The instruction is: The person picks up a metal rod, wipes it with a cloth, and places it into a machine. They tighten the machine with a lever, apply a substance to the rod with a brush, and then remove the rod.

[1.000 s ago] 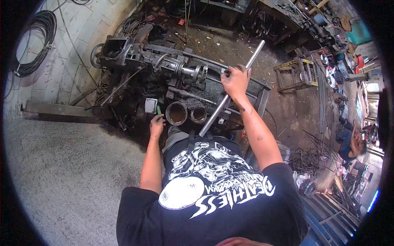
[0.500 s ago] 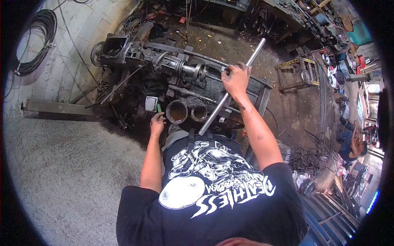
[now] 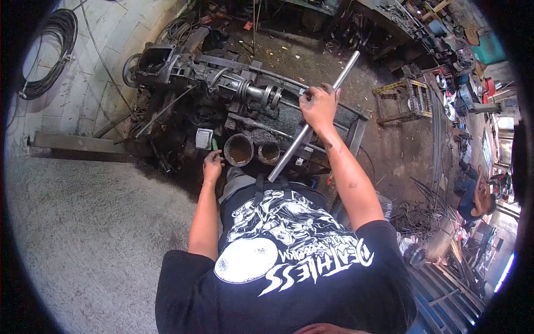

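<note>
My right hand (image 3: 319,106) grips a long shiny steel rod (image 3: 346,68) near its middle; the rod slants from upper right down to my waist. It hangs over a dark, greasy lathe-like machine (image 3: 222,83) with a round chuck (image 3: 268,96). My left hand (image 3: 212,165) reaches down beside a small green-handled object (image 3: 214,145), its fingers curled at it; whether it holds it I cannot tell. Two open rusty tins (image 3: 239,150) stand just right of that hand.
A small square metal tray (image 3: 203,138) sits left of the tins. A coil of black cable (image 3: 47,53) hangs on the wall at left. A yellow-edged metal frame (image 3: 405,100) stands on the floor at right. Another person (image 3: 475,197) crouches far right among scrap rods.
The view has drifted slightly upward. My right hand still holds the rod in nearly the same place; my left hand stays by the green-handled object.
</note>
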Motion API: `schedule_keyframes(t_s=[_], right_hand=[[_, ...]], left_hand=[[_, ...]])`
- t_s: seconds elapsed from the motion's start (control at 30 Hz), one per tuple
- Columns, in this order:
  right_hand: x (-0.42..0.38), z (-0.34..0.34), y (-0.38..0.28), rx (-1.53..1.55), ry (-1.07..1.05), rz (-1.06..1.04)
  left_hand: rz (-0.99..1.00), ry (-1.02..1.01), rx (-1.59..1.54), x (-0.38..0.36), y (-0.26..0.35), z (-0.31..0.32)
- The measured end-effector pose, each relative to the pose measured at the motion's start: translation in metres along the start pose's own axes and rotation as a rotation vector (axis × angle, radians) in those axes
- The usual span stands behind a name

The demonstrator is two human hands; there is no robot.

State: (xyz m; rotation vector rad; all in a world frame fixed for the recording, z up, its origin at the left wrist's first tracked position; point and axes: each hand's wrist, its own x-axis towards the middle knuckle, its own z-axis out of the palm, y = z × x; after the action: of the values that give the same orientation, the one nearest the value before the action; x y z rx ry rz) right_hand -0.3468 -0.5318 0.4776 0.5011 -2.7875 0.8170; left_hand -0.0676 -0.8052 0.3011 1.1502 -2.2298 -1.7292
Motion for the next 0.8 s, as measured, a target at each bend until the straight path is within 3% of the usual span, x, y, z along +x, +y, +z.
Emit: schedule_keyframes(t_s=[0.07, 0.8], right_hand=[[0.0, 0.0, -0.001, -0.013, -0.004, -0.002], [0.0, 0.004, 0.006, -0.022, 0.006, -0.018]], left_hand=[[-0.093, 0.0, 0.021, 0.0, 0.001, -0.001], [-0.103, 0.001, 0.061, -0.001, 0.008, 0.0]])
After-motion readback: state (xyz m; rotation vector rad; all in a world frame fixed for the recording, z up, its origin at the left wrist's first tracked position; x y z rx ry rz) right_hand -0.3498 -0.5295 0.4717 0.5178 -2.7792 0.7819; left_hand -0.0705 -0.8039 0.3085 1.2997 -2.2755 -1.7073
